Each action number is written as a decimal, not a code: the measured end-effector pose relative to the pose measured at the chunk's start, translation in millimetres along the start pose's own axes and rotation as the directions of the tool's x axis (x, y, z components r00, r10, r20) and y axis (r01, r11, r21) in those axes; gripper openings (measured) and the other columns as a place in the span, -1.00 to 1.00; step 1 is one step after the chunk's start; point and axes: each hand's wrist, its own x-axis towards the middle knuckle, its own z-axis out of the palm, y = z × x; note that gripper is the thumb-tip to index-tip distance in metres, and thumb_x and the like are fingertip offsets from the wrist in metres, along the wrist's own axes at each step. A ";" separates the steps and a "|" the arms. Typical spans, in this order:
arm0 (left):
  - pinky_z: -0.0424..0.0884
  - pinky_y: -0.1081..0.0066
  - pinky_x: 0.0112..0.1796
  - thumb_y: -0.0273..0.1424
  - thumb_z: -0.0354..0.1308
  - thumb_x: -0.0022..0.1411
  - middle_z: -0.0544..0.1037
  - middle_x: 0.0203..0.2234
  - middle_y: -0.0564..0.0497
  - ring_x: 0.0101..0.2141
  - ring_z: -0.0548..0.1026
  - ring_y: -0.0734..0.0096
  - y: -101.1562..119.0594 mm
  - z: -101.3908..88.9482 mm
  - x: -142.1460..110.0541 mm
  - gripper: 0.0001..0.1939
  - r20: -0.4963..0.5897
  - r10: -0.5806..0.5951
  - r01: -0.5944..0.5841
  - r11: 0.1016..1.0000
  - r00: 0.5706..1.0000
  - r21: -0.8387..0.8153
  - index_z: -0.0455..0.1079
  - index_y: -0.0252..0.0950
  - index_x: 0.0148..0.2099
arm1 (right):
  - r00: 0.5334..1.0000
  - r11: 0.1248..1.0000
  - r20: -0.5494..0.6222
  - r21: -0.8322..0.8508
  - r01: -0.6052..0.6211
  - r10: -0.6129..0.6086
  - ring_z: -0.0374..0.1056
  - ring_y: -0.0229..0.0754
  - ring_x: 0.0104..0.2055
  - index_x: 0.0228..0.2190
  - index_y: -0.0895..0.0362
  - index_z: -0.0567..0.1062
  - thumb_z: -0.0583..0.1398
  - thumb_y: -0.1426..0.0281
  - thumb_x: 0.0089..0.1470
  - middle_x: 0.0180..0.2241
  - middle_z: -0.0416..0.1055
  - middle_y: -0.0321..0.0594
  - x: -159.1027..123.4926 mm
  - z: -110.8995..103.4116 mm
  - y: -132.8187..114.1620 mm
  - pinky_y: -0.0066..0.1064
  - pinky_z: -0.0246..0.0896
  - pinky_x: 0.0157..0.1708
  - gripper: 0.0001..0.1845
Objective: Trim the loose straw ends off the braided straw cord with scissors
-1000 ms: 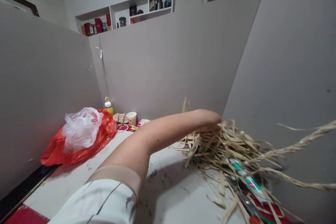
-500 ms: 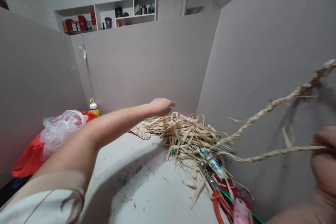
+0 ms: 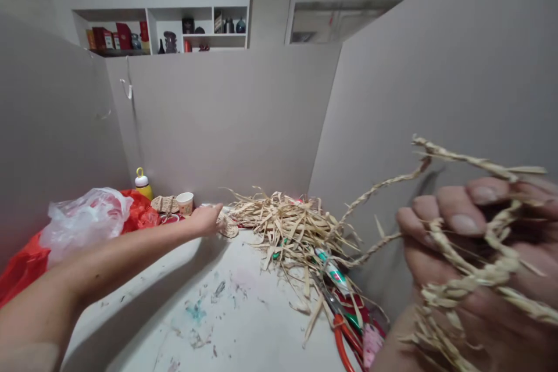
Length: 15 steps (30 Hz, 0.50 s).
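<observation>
My right hand is close to the camera at the lower right, fingers curled round a braided straw cord whose loose end loops up and back toward the table. My left hand is stretched out far across the white table, resting on a small woven straw piece at the edge of a heap of loose straw strips. Its fingers are mostly hidden from here.
Red-handled scissors, a green-and-white tube and a pink item lie by the straw. A paper cup, a small basket, a yellow bottle and red and clear plastic bags sit at the left. Grey partition walls enclose the table.
My left hand has swept left from the top of the straw heap to the woven piece. My right hand has brought the braided cord up close to the camera.
</observation>
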 end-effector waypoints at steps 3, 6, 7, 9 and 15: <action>0.28 0.13 -0.04 -0.14 0.07 0.13 0.36 0.07 -0.35 0.03 0.37 -0.06 3.9 24.4 2.4 -0.30 -0.030 -0.030 0.029 0.999 0.999 -0.041 0.10 -0.33 0.26 | 0.999 1.000 -0.053 -0.030 0.005 -0.006 -0.12 -0.40 -0.74 -0.72 0.13 0.23 0.09 0.39 -0.20 -0.80 0.01 -0.44 -7.8 8.4 1.7 -0.48 -0.17 -0.73 -0.82; 0.03 0.08 0.13 0.02 0.08 0.08 0.03 0.27 -0.34 0.22 0.08 -0.11 26.1 41.2 21.3 -0.10 -0.066 -0.028 0.020 0.993 0.997 -0.120 -0.09 -0.29 0.34 | 0.999 0.999 -0.006 -0.038 0.032 -0.032 -0.09 -0.38 -0.73 -0.70 0.12 0.25 0.09 0.36 -0.17 -0.79 0.04 -0.42 -10.4 7.8 7.4 -0.47 -0.16 -0.72 -0.83; 0.02 0.05 0.13 0.10 0.07 0.03 -0.04 0.29 -0.36 0.24 0.01 -0.16 36.3 45.4 30.4 -0.03 -0.057 -0.042 0.032 0.987 0.997 -0.155 -0.11 -0.29 0.34 | 0.999 0.998 0.018 -0.043 0.036 -0.036 -0.07 -0.37 -0.73 -0.70 0.11 0.26 0.09 0.36 -0.17 -0.79 0.04 -0.41 -10.3 6.6 9.6 -0.46 -0.14 -0.72 -0.83; 0.08 0.02 0.10 0.22 -0.02 -0.02 -0.05 0.28 -0.39 0.23 0.03 -0.22 59.4 52.6 50.6 0.04 -0.015 -0.071 0.065 0.971 0.997 -0.230 -0.13 -0.30 0.35 | 0.998 0.998 0.048 -0.052 0.039 -0.037 -0.06 -0.36 -0.72 -0.70 0.11 0.27 0.09 0.35 -0.18 -0.77 0.05 -0.40 -9.4 3.8 12.8 -0.45 -0.13 -0.71 -0.84; 0.06 0.07 0.12 0.23 -0.08 0.00 -0.07 0.31 -0.24 0.25 0.00 -0.12 140.7 71.3 99.8 0.01 0.028 0.022 -0.010 0.932 0.999 -0.361 -0.23 -0.16 0.37 | 1.000 0.998 -0.019 -0.058 0.019 -0.020 -0.09 -0.33 -0.66 -0.70 0.10 0.28 0.10 0.36 -0.13 -0.69 0.00 -0.36 -6.0 -0.6 10.0 -0.40 -0.22 -0.69 -0.81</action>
